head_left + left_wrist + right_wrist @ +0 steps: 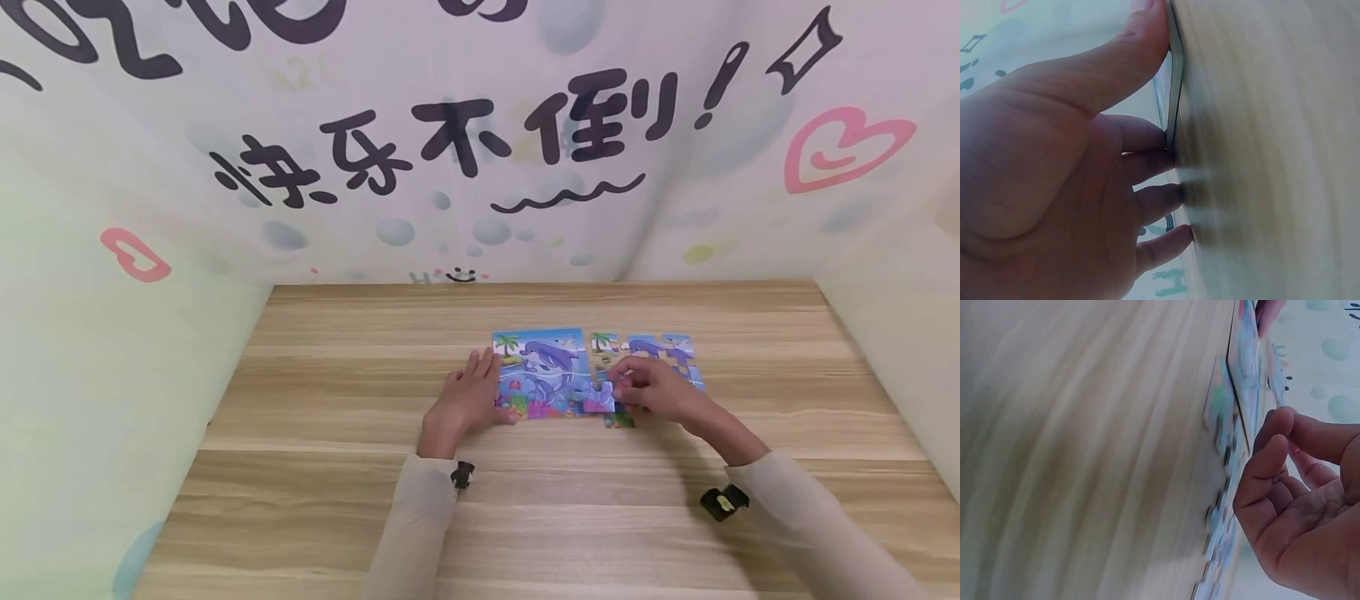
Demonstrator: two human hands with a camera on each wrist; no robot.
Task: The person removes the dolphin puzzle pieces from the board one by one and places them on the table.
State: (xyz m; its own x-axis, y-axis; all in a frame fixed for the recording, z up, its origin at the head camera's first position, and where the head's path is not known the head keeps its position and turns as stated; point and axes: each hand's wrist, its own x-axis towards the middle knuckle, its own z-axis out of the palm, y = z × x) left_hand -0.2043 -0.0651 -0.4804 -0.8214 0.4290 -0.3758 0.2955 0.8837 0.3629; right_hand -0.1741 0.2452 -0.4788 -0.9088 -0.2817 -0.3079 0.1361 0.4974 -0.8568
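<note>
A puzzle board [550, 367] printed with dolphins, a palm tree and coral lies flat on the table. Fingers of my left hand [467, 402] touch its left edge, the thumb at the front left corner. The left wrist view shows the board's thin edge [1176, 94] between thumb and fingers. My right hand [663, 393] pinches a puzzle piece [599, 398] with purple and pink print between thumb and forefinger, over the board's front right corner. In the right wrist view that piece [1277, 378] is raised above the board. Right of the board lie several loose puzzle pieces [678, 343], partly hidden by the right hand.
The wood-grain table [337, 517] runs back to a white printed wall cloth [420, 242]. Pale side walls stand at the left and right. Black wrist-worn devices [724, 502] sit at both sleeves.
</note>
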